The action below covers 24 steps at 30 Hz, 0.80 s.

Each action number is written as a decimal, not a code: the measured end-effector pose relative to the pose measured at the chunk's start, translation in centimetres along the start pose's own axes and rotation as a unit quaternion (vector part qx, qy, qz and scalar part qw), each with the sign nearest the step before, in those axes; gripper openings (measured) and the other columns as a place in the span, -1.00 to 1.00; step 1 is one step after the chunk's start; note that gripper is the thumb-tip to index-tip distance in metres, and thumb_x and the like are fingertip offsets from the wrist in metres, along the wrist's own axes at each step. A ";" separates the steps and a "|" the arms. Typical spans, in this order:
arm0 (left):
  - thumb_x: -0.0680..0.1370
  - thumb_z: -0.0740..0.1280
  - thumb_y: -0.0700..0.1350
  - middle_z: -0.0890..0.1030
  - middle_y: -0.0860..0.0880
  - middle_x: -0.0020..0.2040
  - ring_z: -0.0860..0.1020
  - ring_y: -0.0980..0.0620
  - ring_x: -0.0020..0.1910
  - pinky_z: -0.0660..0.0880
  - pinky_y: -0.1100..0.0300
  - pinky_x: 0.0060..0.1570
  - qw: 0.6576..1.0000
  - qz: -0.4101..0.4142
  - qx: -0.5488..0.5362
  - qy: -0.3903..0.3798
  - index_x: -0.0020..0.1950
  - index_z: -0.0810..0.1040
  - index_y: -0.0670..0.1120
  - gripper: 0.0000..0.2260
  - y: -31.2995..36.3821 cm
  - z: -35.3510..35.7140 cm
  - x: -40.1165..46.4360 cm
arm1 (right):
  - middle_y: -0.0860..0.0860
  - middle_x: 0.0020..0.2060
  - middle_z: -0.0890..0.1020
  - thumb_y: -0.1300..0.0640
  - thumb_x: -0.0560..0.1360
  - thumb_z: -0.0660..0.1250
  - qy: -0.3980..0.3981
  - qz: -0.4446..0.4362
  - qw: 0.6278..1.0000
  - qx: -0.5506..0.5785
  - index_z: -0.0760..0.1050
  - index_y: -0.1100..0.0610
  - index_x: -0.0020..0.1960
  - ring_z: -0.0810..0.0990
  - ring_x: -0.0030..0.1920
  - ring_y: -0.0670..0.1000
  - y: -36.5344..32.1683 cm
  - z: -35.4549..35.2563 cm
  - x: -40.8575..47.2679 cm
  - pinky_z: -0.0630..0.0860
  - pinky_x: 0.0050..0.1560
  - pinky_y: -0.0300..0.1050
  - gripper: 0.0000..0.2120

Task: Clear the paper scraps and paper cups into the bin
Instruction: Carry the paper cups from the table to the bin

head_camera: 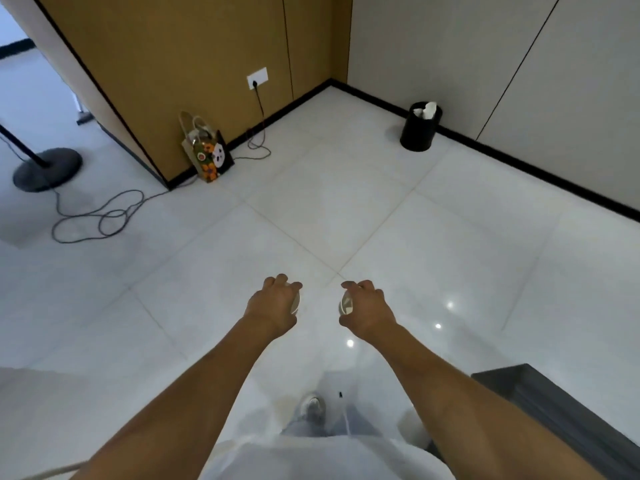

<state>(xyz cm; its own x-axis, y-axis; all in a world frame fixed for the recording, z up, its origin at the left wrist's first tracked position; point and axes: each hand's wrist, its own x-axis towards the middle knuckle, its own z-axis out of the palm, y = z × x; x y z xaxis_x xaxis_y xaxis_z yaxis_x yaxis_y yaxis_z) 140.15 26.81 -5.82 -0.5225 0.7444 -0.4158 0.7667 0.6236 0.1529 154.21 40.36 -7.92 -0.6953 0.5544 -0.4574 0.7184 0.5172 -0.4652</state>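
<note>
We grip a paper cup (295, 302) in our left hand (273, 304) and another cup (347, 304) in our right hand (369, 308); the bin (420, 128) stands well ahead, rightward, nearer the right.

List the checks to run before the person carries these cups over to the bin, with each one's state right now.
1. Left hand holds a paper cup: ok, fingers curl round it.
2. Right hand holds the other cup: ok, fingers curl round it.
3. Bin upright with its mouth open: ok; it stands on the floor by the far wall.
4. Room left in the bin: cannot tell; white paper already shows at its rim.
5. Floor between the person and the bin free of things to trip on: ok; the loose cable lies off to the left.
6. Cups empty: cannot tell, the hands hide them.
</note>
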 end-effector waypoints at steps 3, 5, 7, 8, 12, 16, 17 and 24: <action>0.49 0.34 -0.11 0.25 -0.05 0.43 0.22 -0.06 0.41 0.48 0.03 0.13 0.999 0.030 0.008 -0.009 0.47 0.26 0.02 -0.43 0.4 -2.8 5.8 | 0.04 0.34 0.30 0.13 0.44 0.39 0.011 0.024 1.000 0.013 0.23 -0.02 0.48 0.30 0.30 0.12 -0.1 -2.7 4.1 0.51 0.10 -0.01 -0.34; 0.49 0.34 -0.11 0.25 -0.05 0.43 0.22 -0.06 0.41 0.49 0.03 0.13 0.999 0.045 0.018 -0.015 0.47 0.26 0.02 -0.44 0.9 -4.4 9.6 | 0.05 0.33 0.32 0.14 0.43 0.39 0.020 0.048 0.998 0.022 0.24 -0.02 0.48 0.32 0.29 0.14 0.5 -4.6 6.8 0.51 0.12 -0.02 -0.34; 0.49 0.34 -0.11 0.25 -0.06 0.43 0.22 -0.07 0.41 0.48 0.02 0.13 0.997 0.062 0.031 -0.022 0.47 0.26 0.02 -0.44 1.6 -5.7 13.8 | 0.06 0.33 0.32 0.14 0.44 0.39 0.018 0.069 0.997 0.027 0.23 -0.01 0.48 0.32 0.29 0.15 1.5 -6.5 9.8 0.50 0.14 -0.02 -0.34; 0.49 0.34 -0.10 0.25 -0.06 0.43 0.22 -0.07 0.41 0.48 0.02 0.14 0.996 0.072 0.035 -0.026 0.47 0.26 0.01 -0.44 2.3 -6.5 16.5 | 0.06 0.33 0.32 0.15 0.44 0.39 0.018 0.081 0.996 0.032 0.23 -0.01 0.48 0.32 0.29 0.15 2.3 -7.8 11.8 0.50 0.14 -0.02 -0.34; 0.49 0.33 -0.12 0.27 -0.05 0.41 0.23 -0.06 0.39 0.47 0.04 0.13 0.994 0.099 0.045 -0.025 0.46 0.27 0.01 -0.45 5.3 -9.7 26.5 | 0.05 0.30 0.33 0.16 0.44 0.38 0.039 0.114 0.991 0.051 0.25 -0.02 0.46 0.33 0.27 0.12 5.2 -13.3 19.8 0.52 0.10 -0.01 -0.37; 0.49 0.32 -0.13 0.26 -0.03 0.43 0.21 -0.05 0.41 0.46 0.04 0.15 0.993 0.106 0.046 -0.027 0.47 0.26 0.03 -0.45 8.5 -14.3 37.0 | 0.05 0.30 0.33 0.17 0.44 0.37 0.055 0.127 0.988 0.066 0.25 -0.02 0.47 0.31 0.28 0.12 7.6 -20.4 28.1 0.53 0.06 -0.03 -0.36; 0.49 0.32 -0.13 0.25 -0.02 0.44 0.20 -0.04 0.42 0.45 0.04 0.16 0.993 0.104 0.044 -0.027 0.47 0.26 0.03 -0.44 9.1 -15.3 38.9 | 0.04 0.30 0.33 0.17 0.44 0.37 0.057 0.129 0.988 0.066 0.25 -0.02 0.47 0.31 0.28 0.12 7.9 -21.8 29.7 0.53 0.04 -0.04 -0.36; 0.48 0.34 -0.10 0.26 -0.01 0.43 0.22 -0.05 0.41 0.45 0.04 0.16 0.992 0.115 0.044 -0.036 0.47 0.26 0.05 -0.42 12.9 -21.9 53.8 | 0.06 0.32 0.31 0.15 0.45 0.37 0.059 0.151 0.985 0.056 0.23 -0.01 0.48 0.31 0.29 0.14 10.7 -32.0 41.3 0.53 0.09 0.00 -0.36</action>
<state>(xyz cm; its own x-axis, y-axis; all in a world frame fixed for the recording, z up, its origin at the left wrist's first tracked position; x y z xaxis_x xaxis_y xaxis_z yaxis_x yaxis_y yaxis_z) 113.79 80.13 -6.54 -0.3056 0.8434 -0.4419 0.8935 0.4144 0.1730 133.85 89.59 -7.53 -0.4387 0.7474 -0.4990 0.8805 0.2464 -0.4050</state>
